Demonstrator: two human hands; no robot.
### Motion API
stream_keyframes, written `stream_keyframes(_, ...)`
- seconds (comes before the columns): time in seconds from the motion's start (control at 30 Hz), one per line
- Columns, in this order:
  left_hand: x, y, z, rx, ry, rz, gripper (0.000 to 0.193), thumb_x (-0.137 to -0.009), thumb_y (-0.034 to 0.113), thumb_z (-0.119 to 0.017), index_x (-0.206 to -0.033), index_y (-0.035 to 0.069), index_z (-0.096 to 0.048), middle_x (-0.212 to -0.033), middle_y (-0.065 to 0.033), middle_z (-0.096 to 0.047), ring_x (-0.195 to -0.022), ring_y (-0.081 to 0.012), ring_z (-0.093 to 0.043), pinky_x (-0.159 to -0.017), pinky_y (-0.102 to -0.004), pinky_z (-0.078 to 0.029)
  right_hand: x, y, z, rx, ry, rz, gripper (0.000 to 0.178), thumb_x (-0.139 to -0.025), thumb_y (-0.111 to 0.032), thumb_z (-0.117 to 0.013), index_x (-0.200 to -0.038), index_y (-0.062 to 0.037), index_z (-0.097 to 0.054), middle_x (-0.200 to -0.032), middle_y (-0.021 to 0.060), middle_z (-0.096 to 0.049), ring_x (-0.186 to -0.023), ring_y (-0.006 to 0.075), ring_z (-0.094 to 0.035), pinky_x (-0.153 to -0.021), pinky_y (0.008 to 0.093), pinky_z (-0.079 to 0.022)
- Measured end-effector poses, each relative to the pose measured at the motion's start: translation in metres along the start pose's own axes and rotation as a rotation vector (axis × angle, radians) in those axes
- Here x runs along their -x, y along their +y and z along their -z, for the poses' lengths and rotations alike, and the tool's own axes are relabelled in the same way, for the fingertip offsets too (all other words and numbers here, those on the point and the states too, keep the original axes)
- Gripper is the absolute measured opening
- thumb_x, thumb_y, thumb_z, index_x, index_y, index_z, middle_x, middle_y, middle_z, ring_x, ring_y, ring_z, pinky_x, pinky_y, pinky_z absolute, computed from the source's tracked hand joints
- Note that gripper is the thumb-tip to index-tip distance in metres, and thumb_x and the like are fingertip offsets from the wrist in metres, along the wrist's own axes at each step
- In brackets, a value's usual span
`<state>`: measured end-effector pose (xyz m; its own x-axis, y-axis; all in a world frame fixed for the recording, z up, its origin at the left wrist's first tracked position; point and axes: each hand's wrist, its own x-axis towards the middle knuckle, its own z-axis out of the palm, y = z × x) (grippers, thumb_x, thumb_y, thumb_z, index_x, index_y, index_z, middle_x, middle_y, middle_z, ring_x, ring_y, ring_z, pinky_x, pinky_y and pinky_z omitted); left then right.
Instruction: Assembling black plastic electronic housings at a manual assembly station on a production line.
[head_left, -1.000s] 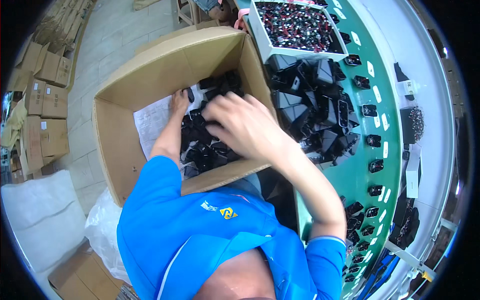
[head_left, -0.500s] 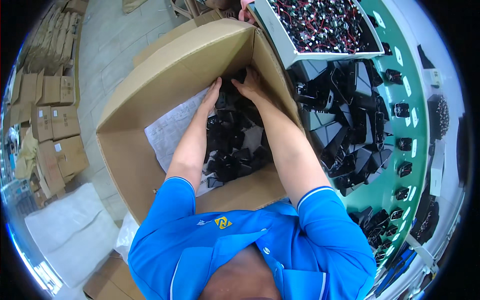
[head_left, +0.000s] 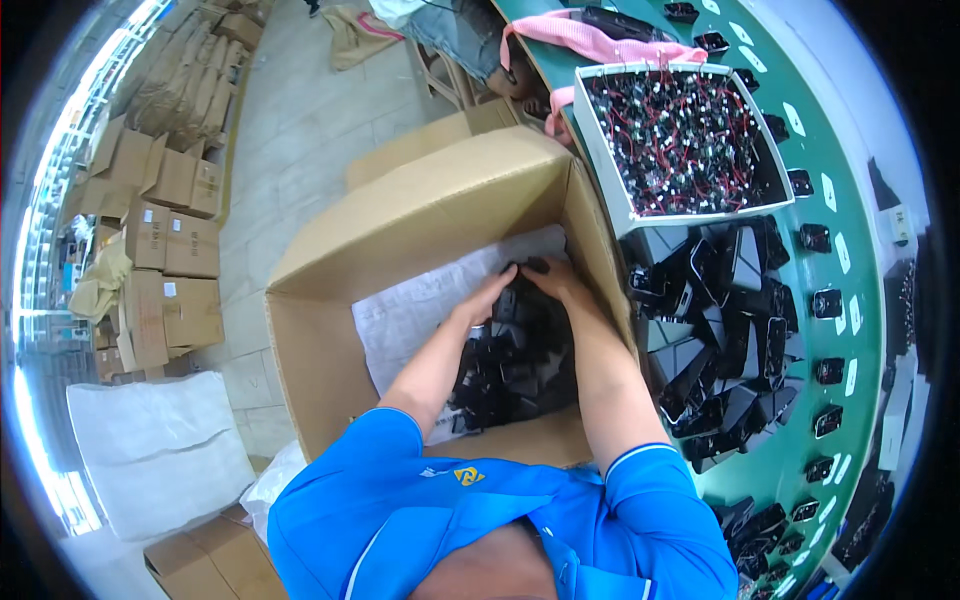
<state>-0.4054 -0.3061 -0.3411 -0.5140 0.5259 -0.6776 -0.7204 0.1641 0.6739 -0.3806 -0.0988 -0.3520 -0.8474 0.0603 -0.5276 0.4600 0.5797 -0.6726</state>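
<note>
Your hands reach into the open carton (head_left: 325, 375), among black parts (head_left: 510, 365).
Your left hand (head_left: 490, 298) and right hand (head_left: 556, 281) nearly meet at the pile's far end; whether they grasp any piece, you cannot tell. The parts lie on white sheeting (head_left: 400, 325), left of the green desk (head_left: 745, 472).

matt brown cardboard box (head_left: 430, 205) here, crinkled papery pale sheet (head_left: 405, 325) inside, dull black plastic-looking pieces (head_left: 505, 375) over it, glossy black casings (head_left: 740, 345) right, smooth green tabletop (head_left: 740, 478), blue cloth shirt (head_left: 640, 525) near
</note>
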Motion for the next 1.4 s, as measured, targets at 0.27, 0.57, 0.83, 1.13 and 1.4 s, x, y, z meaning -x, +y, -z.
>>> stream_keyframes(0.27,0.035,-0.017,-0.003,0.040,-0.115,0.214,0.066,-0.098,0.060,-0.054,-0.132,0.004,-0.056,-0.127,-0.0120,-0.064,-0.105,-0.0212,-0.064,-0.088,-0.0368,-0.054,0.052,0.001,-0.005,0.036,-0.135,-0.224,0.089,-0.080,-0.072,-0.067,-0.150,-0.0194,-0.048,-0.157,0.0150,-0.042,-0.136,0.0377,-0.049,-0.106,0.0514,-0.045)
stream_keyframes(0.57,0.067,-0.045,-0.030,0.353,-0.023,0.045,0.057,-0.095,0.054,-0.064,-0.130,0.009,-0.058,-0.118,-0.0147,-0.069,-0.100,-0.0274,-0.068,-0.080,-0.0481,-0.057,0.095,-0.027,-0.003,-0.406,-0.351,-0.379,0.078,-0.084,-0.064,-0.070,-0.145,-0.0186,-0.054,-0.146,0.0105,-0.054,-0.125,0.0357,-0.057,-0.075,0.0527,-0.061)
stream_keyframes(0.83,0.111,-0.003,-0.033,0.413,0.034,-0.165,0.055,-0.095,0.047,-0.068,-0.133,0.009,-0.055,-0.126,-0.0143,-0.063,-0.104,-0.0270,-0.064,-0.080,-0.0479,-0.057,0.114,-0.084,0.018,-0.285,-0.304,-0.184,0.075,-0.086,-0.063,-0.068,-0.139,-0.0120,-0.060,-0.142,0.0082,-0.059,-0.121,0.0354,-0.059,-0.077,0.0534,-0.061)
stream_keyframes(1.13,0.213,0.110,-0.081,0.181,0.145,-0.596,0.047,-0.101,0.033,-0.063,-0.138,0.008,-0.049,-0.123,-0.0138,-0.063,-0.097,-0.0252,-0.067,-0.066,-0.0341,-0.058,0.154,-0.175,0.057,-0.109,0.160,0.473,0.053,-0.092,-0.056,-0.064,-0.124,-0.0139,-0.072,-0.117,0.0157,-0.070,-0.107,0.0363,-0.054,-0.093,0.0418,-0.050)
stream_keyframes(1.4,0.269,0.150,-0.206,0.167,0.030,-0.817,0.043,-0.104,0.020,-0.059,-0.141,0.004,-0.047,-0.124,-0.0138,-0.063,-0.100,-0.0244,-0.066,-0.076,-0.0351,-0.060,0.303,-0.178,0.174,-0.130,0.454,0.558,0.048,-0.090,-0.051,-0.071,-0.126,-0.0188,-0.071,-0.107,0.0203,-0.055,-0.084,0.0290,-0.060,-0.070,0.0341,-0.057)
